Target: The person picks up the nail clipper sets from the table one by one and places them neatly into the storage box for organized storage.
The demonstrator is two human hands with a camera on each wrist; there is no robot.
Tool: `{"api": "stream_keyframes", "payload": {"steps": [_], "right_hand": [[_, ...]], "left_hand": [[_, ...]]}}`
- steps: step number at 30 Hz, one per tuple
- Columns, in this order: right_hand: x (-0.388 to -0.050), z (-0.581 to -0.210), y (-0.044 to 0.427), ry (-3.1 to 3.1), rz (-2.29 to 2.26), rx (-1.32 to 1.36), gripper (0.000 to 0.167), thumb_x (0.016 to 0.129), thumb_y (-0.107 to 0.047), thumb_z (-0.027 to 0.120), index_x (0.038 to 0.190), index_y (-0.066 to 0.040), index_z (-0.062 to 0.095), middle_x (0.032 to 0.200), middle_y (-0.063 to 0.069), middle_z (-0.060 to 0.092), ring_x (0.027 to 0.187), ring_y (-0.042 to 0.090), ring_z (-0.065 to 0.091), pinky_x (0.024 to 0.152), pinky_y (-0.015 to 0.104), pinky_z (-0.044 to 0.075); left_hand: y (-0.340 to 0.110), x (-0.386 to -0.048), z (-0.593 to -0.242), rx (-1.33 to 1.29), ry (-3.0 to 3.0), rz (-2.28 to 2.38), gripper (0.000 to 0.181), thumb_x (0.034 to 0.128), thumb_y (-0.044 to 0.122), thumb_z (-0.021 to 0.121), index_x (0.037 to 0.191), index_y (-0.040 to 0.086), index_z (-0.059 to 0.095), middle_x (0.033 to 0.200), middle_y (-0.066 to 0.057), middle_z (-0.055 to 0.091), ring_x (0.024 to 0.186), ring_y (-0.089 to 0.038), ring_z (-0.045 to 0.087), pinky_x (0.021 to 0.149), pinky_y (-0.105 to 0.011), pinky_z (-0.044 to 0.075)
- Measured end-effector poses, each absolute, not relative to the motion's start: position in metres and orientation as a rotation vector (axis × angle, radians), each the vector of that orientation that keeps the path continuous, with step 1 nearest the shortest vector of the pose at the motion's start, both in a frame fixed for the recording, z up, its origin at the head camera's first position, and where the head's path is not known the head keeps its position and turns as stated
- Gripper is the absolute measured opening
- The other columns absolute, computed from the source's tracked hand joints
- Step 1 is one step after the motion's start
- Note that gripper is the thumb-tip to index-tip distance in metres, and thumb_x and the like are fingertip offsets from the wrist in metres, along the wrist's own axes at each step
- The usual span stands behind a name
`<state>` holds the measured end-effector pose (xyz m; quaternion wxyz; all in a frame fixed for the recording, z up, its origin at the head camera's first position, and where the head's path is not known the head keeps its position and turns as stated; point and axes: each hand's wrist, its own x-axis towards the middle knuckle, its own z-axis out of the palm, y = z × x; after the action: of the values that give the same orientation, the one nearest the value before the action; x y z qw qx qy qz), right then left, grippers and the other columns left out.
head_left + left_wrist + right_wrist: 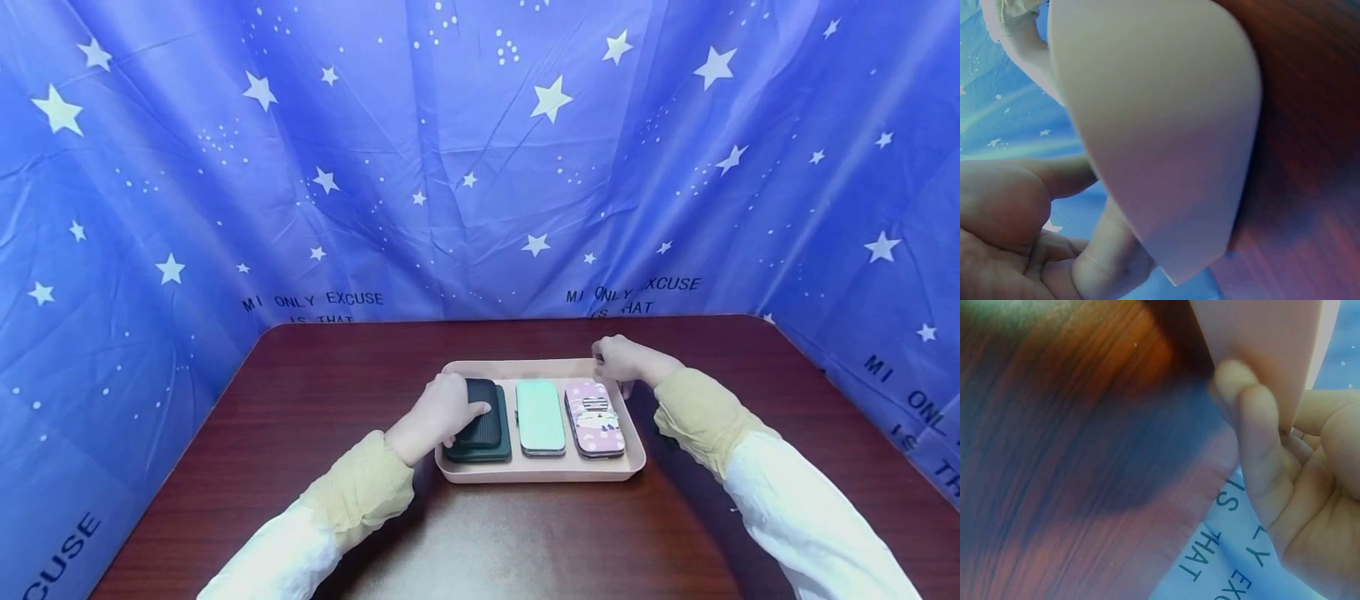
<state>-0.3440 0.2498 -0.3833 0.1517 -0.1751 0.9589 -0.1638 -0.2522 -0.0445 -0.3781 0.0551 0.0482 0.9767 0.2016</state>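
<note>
A pale pink tray (536,477) stands on the table and holds several flat cases. My left hand (438,408) reaches over its left rim and holds a black ribbed case (482,429), thumb on top. Under that case lies a dark green case (504,433). In the middle is a mint green case (540,417), and to its right a purple patterned case (595,417). My right hand (626,360) pinches the far right corner of the tray; in the right wrist view its fingers (1257,425) press the outer wall. The left wrist view hides the left fingertips behind the tray wall (1166,125).
The dark red wooden table (337,375) extends around the tray on all sides. Behind and beside it hangs a blue curtain (450,167) with white stars and lettering, meeting the table's far edge.
</note>
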Motion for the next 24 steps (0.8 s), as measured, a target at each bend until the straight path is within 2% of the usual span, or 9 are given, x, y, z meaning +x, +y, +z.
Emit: {"api": "stream_keyframes", "payload": {"steps": [4, 5, 7, 10, 12, 15, 18, 22, 24], "right_hand": [[-0.341, -0.380, 0.248, 2.730, -0.461, -0.492, 0.012, 0.092, -0.004, 0.047, 0.091, 0.005, 0.056, 0.058, 0.011, 0.060, 0.037, 0.016, 0.059, 0.043, 0.034, 0.053], [-0.341, -0.379, 0.248, 2.726, -0.458, -0.489, 0.014, 0.093, -0.006, 0.048, 0.092, 0.005, 0.057, 0.057, 0.011, 0.061, 0.038, 0.016, 0.059, 0.042, 0.033, 0.053], [-0.340, -0.376, 0.247, 2.722, -0.452, -0.488, 0.020, 0.095, -0.010, 0.049, 0.094, 0.007, 0.059, 0.056, 0.011, 0.062, 0.038, 0.017, 0.060, 0.042, 0.032, 0.053], [-0.339, -0.369, 0.246, 2.739, -0.433, -0.490, 0.025, 0.096, -0.014, 0.050, 0.097, 0.008, 0.062, 0.057, 0.009, 0.062, 0.039, 0.016, 0.060, 0.041, 0.030, 0.052], [-0.338, -0.365, 0.246, 2.772, -0.423, -0.503, 0.026, 0.096, -0.015, 0.051, 0.099, 0.009, 0.062, 0.056, 0.009, 0.062, 0.038, 0.015, 0.060, 0.040, 0.029, 0.051], [-0.335, -0.357, 0.247, 2.839, -0.434, -0.503, 0.026, 0.096, -0.014, 0.051, 0.099, 0.009, 0.060, 0.058, 0.009, 0.062, 0.038, 0.014, 0.059, 0.040, 0.029, 0.051], [-0.331, -0.348, 0.249, 2.906, -0.467, -0.468, 0.027, 0.097, -0.017, 0.050, 0.100, 0.009, 0.059, 0.061, 0.010, 0.062, 0.039, 0.013, 0.059, 0.042, 0.031, 0.052], [-0.322, -0.333, 0.253, 3.022, -0.506, -0.461, 0.029, 0.097, -0.020, 0.050, 0.102, 0.006, 0.060, 0.060, 0.008, 0.064, 0.042, 0.014, 0.060, 0.046, 0.031, 0.053], [-0.316, -0.326, 0.256, 3.113, -0.508, -0.502, 0.028, 0.096, -0.021, 0.051, 0.100, 0.005, 0.062, 0.060, 0.008, 0.065, 0.047, 0.016, 0.062, 0.051, 0.032, 0.053]], "left_hand": [[-0.040, -0.253, -0.375, 0.089, 2.929, 0.469, 0.055, 0.0864, 0.042, 0.066, 0.105, -0.009, 0.057, 0.049, -0.011, 0.058, 0.029, -0.016, 0.053, 0.037, -0.026, 0.048], [-0.039, -0.253, -0.373, 0.091, 2.924, 0.425, 0.055, 0.0872, 0.043, 0.065, 0.105, -0.009, 0.058, 0.046, -0.009, 0.058, 0.030, -0.017, 0.054, 0.039, -0.027, 0.050], [-0.037, -0.254, -0.372, 0.118, 2.933, 0.317, 0.056, 0.0886, 0.044, 0.062, 0.108, -0.008, 0.059, 0.047, -0.008, 0.057, 0.032, -0.016, 0.055, 0.055, -0.027, 0.056], [-0.037, -0.256, -0.370, 0.137, 2.920, 0.266, 0.058, 0.0897, 0.044, 0.061, 0.114, -0.009, 0.057, 0.047, -0.008, 0.057, 0.032, -0.015, 0.055, 0.061, -0.027, 0.056], [-0.037, -0.258, -0.369, 0.142, 2.910, 0.270, 0.056, 0.0899, 0.043, 0.061, 0.112, -0.009, 0.060, 0.047, -0.008, 0.057, 0.031, -0.014, 0.054, 0.056, -0.026, 0.056], [-0.039, -0.259, -0.369, 0.125, 2.898, 0.355, 0.053, 0.0897, 0.039, 0.063, 0.113, -0.009, 0.059, 0.050, -0.011, 0.062, 0.029, -0.014, 0.052, 0.037, -0.025, 0.048], [-0.042, -0.258, -0.367, 0.137, 2.926, 0.425, 0.053, 0.0892, 0.038, 0.063, 0.118, -0.006, 0.057, 0.082, -0.019, 0.069, 0.032, -0.015, 0.055, 0.036, -0.024, 0.046], [-0.049, -0.254, -0.358, 0.184, 3.013, 0.440, 0.053, 0.0888, 0.041, 0.063, 0.118, -0.003, 0.058, 0.108, -0.022, 0.064, 0.064, -0.022, 0.068, 0.058, -0.033, 0.056], [-0.054, -0.252, -0.351, 0.209, 3.075, 0.431, 0.052, 0.0885, 0.042, 0.062, 0.114, -0.003, 0.058, 0.104, -0.020, 0.066, 0.082, -0.028, 0.068, 0.069, -0.039, 0.056]]}}
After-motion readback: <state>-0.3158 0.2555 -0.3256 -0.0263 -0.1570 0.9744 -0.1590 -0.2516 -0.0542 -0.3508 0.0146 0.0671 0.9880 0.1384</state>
